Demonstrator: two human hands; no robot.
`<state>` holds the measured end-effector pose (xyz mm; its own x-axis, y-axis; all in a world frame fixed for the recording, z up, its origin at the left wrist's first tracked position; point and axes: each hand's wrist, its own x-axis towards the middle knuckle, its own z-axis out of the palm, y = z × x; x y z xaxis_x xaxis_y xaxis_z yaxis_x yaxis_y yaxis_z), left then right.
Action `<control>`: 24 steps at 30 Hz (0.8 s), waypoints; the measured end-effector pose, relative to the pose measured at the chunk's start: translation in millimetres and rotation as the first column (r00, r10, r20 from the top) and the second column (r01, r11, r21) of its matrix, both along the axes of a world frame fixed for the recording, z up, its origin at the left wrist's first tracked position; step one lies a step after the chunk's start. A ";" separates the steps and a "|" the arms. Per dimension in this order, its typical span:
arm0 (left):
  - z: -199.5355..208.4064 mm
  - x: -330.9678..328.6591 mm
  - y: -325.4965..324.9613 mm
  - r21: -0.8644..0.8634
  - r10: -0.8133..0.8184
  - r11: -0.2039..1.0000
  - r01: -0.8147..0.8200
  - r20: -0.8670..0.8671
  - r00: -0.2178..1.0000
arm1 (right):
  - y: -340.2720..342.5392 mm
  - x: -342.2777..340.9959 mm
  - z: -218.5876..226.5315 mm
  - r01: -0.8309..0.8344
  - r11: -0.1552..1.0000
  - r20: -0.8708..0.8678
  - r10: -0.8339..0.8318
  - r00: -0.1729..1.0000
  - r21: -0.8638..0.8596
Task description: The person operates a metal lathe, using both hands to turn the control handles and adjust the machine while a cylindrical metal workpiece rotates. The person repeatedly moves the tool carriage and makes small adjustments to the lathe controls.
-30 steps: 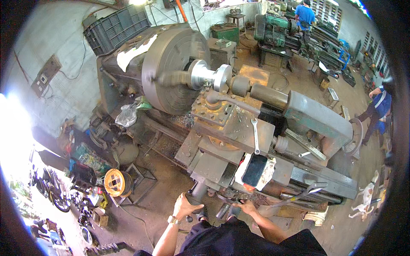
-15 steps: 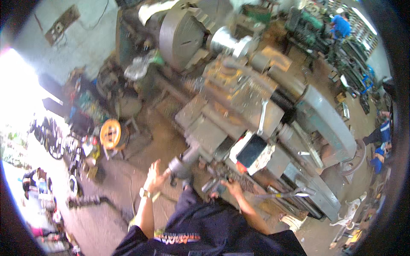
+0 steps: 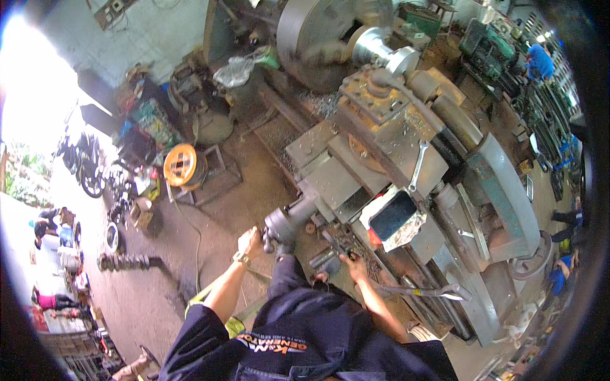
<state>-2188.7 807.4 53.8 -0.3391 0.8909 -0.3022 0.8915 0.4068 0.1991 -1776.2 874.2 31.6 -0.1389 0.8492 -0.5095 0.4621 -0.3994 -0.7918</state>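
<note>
I stand at a large metal lathe. My left hand (image 3: 251,242), with a watch on its wrist, is closed on the small grip of the round crank handle (image 3: 277,228) at the near end of the cross slide (image 3: 321,181). To its right my right hand (image 3: 353,265) is closed around a dark lever (image 3: 334,244) on the carriage front; the fingers partly hide the grip. Beyond stands the tool post (image 3: 376,95), close to a shiny round metal workpiece (image 3: 368,47) held in the big chuck (image 3: 308,38). The chuck's face looks blurred.
A wrench (image 3: 419,166) and a phone (image 3: 393,214) on a pale rag (image 3: 410,236) lie on the carriage. Another wrench (image 3: 451,291) rests across the bed. Left, an orange reel (image 3: 181,165) stands on the floor by a hose (image 3: 199,244). Other people are at the far right.
My left hand has gone from spread fingers beside the crank handle to closed on its grip. My right hand stays on the lever. The whole view has shifted, with the lathe farther right.
</note>
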 end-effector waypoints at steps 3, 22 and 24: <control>5.5 5.8 10.0 -0.079 0.017 0.997 -0.020 -0.031 0.999 | -0.7 0.4 4.8 -0.038 0.999 -0.008 0.038 0.999 -0.030; 83.7 62.1 -21.3 -0.321 0.227 0.932 -0.169 0.153 0.962 | -0.5 3.2 -11.4 -0.047 0.999 -0.091 0.045 0.995 -0.012; 97.4 23.1 -6.9 -0.295 0.185 0.947 -0.124 0.187 0.965 | -6.6 3.7 -12.4 0.004 1.000 -0.063 -0.005 0.998 -0.012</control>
